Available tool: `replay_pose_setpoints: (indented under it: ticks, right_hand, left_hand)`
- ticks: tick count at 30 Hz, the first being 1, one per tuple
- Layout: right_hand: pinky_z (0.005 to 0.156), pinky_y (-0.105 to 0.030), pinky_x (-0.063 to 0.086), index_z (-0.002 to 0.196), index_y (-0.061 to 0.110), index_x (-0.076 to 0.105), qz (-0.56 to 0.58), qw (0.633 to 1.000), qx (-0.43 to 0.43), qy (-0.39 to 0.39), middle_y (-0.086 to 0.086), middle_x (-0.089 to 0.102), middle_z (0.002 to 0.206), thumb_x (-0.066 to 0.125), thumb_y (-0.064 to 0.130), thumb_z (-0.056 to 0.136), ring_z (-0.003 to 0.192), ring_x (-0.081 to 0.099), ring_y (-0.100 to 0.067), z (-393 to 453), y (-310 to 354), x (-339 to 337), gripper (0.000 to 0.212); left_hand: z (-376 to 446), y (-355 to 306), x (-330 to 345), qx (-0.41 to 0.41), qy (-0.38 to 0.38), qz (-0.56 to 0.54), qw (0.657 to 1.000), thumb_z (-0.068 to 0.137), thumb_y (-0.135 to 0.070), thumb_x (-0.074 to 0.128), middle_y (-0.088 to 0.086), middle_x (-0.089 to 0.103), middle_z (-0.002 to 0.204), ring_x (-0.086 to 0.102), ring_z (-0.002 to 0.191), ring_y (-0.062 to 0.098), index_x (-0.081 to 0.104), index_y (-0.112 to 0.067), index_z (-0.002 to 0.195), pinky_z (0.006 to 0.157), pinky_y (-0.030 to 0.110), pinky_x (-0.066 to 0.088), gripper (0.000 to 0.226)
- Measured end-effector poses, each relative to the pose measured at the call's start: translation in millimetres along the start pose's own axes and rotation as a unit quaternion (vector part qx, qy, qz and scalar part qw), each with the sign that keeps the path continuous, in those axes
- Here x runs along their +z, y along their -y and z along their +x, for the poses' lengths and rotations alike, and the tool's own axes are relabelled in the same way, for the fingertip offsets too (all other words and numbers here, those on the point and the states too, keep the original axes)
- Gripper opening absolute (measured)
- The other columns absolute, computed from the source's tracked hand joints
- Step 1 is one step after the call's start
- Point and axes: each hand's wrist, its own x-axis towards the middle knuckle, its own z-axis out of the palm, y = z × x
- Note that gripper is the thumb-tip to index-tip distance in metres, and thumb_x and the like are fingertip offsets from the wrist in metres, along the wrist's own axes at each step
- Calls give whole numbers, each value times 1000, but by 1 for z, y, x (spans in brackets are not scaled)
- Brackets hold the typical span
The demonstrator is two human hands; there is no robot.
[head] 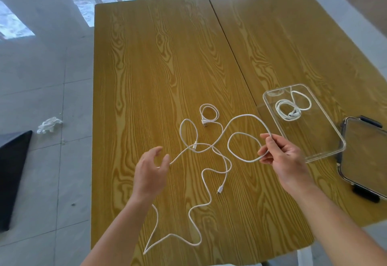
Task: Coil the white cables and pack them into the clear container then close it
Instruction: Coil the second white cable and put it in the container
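My left hand [151,169] covers the stretch of white cable [247,117] passing under its fingers, so I cannot tell whether I grip it. The lid [368,157] at three o'clock is cut by the right edge. The plug inside the clear container [326,148] is too small to identify. Both my forearms leave the bottom edge.

wooden table [159,60], white cables [206,167], clear container [326,152], lid [364,159]

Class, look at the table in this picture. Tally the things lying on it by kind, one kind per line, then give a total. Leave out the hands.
White cables: 4, namely coiled cable in container, small coil, cable being coiled, long loose cable
Clear container: 1
Lid: 1
Total: 6
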Motion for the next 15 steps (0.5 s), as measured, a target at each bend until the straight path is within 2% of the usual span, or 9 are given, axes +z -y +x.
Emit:
replay_pose_setpoints:
  ticks: [2,5,7,9,13,15]
  right_hand:
    - [62,-30,55,100,22,71,-11,1000,2,4,-3,67,67,52,20,103,66,63,-16,-2,1,2,19]
    - [62,-28,55,99,24,71,-31,999,12,15,2,68,66,53,21,102,66,64,-13,-6,0,4,19]
    - [59,-25,54,99,23,71,-40,999,15,22,3,68,65,53,19,102,64,63,-11,-8,-1,4,19]
    - [58,-23,53,102,19,71,-47,998,27,25,2,68,66,54,17,102,64,62,-12,-9,-3,2,17]
    - [61,-26,53,115,12,67,-43,995,86,22,-2,69,73,56,12,100,65,60,-14,-7,-13,-5,18]
    - [69,-31,55,124,13,63,-44,992,121,17,-4,71,89,60,12,98,73,63,-14,-6,-18,-7,27]
  left_hand:
    - [12,-26,11,-37,30,-86,995,95,-34,60,-2,67,115,61,109,14,63,-16,127,92,30,48,37]
    - [37,-54,25,-132,85,-198,968,97,-38,56,0,69,105,61,93,12,66,-14,120,78,27,51,35]
    - [50,-64,31,-205,93,-267,937,99,-33,55,3,69,94,61,84,14,67,-12,109,80,31,55,26]
    - [58,-71,33,-241,93,-322,911,100,-24,55,5,68,86,62,80,16,68,-10,103,84,35,56,19]
    - [55,-82,29,-186,144,-340,911,99,-13,56,6,69,82,64,80,18,68,-11,99,82,35,56,12]
    - [46,-89,26,-142,170,-325,919,98,-13,58,3,72,82,66,82,18,69,-14,97,83,37,56,11]
